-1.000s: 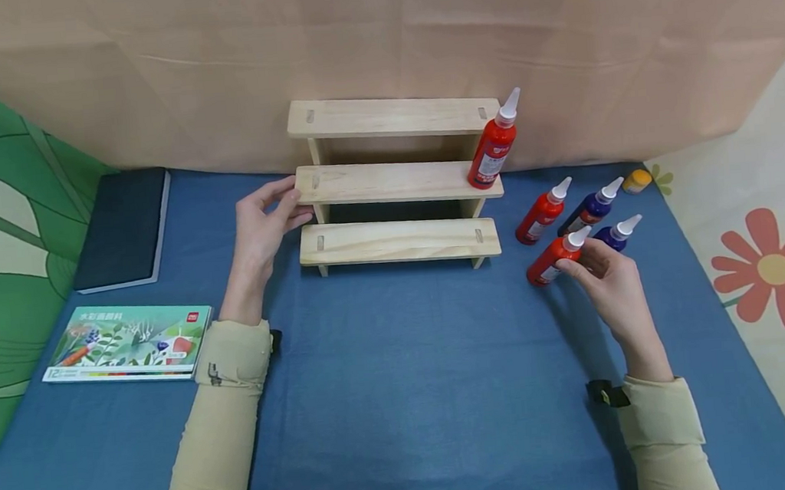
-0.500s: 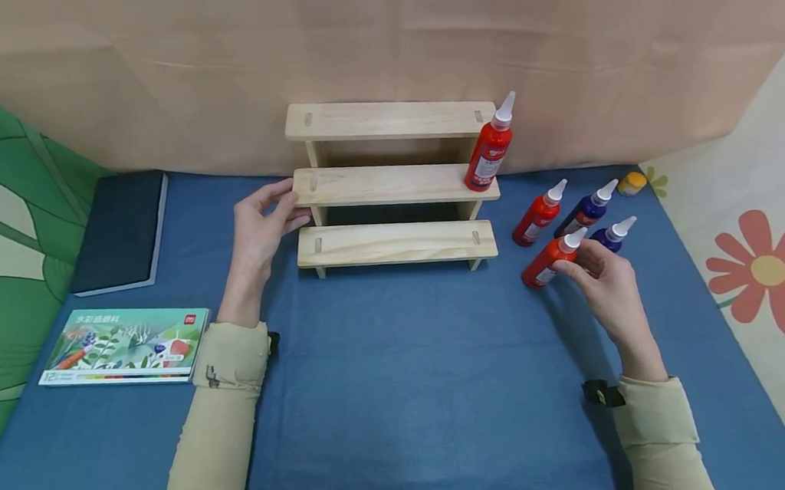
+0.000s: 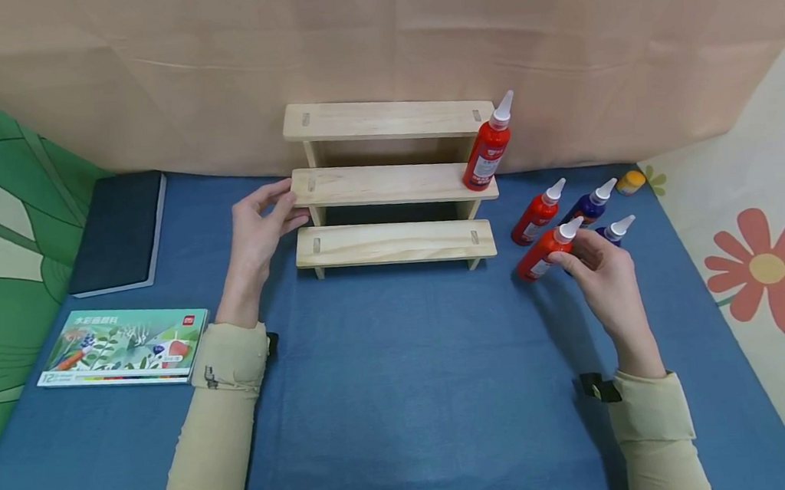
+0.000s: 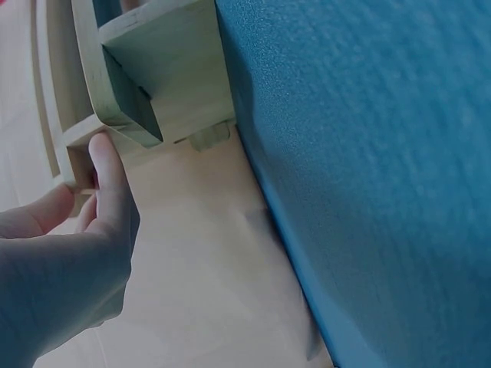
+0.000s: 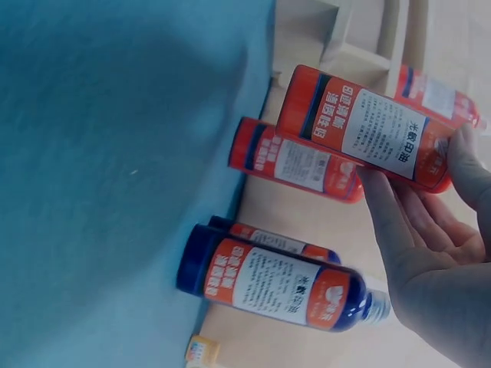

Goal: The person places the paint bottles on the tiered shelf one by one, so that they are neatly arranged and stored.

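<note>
My right hand [image 3: 603,282] pinches a red ink bottle [image 3: 539,256] with a white pointed nozzle by its upper part. In the right wrist view that red bottle [image 5: 368,126] hangs above the blue cloth, its base apart from it. My left hand [image 3: 258,225] grips the left end of the middle board of a three-tier wooden shelf [image 3: 388,184], thumb and fingertips at the board's edge. Another red bottle [image 3: 485,157] stands at the right end of that middle board. On the table stand a third red bottle [image 3: 534,218] and two dark blue bottles [image 3: 586,208], one partly hidden behind my right hand.
A small yellow-capped pot [image 3: 631,182] stands at the back right corner. To the left lie a dark navy book [image 3: 118,232] and a green illustrated box [image 3: 126,344]. The shelf stands close to the beige curtain [image 3: 376,38] behind.
The red bottle in my right hand has risen a little off the cloth and shifted slightly left. My left hand keeps its grip on the shelf.
</note>
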`<state>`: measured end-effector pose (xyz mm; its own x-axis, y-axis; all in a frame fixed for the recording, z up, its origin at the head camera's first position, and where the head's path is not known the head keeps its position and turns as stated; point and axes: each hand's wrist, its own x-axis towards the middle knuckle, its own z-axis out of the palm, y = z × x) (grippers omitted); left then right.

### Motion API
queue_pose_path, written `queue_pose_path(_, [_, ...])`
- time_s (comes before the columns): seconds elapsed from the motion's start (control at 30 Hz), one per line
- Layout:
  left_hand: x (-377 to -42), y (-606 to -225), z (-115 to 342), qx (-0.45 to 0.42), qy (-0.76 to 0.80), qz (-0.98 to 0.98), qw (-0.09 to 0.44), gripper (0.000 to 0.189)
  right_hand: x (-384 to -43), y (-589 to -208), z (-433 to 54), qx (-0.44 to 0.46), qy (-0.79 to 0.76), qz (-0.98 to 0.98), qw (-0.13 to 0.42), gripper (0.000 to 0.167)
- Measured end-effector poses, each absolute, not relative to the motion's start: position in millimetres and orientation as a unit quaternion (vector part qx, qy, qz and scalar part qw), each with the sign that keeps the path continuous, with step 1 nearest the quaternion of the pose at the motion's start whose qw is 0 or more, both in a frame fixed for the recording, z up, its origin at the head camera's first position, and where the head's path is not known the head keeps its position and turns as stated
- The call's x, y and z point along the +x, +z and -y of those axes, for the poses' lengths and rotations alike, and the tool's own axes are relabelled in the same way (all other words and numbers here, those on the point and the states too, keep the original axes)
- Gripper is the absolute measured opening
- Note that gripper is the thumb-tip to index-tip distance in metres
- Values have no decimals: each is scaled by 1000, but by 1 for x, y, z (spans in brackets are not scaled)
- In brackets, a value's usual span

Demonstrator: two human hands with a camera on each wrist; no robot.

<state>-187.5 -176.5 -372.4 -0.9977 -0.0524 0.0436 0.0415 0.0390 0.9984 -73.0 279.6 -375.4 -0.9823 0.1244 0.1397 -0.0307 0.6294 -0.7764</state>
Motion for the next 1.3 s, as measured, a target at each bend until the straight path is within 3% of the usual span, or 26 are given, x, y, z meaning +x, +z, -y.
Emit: queue_pose_path(1.3, [-189,-375,176,4,-681,731,44,39,-85,-351,-243,-3,466,880,93,49])
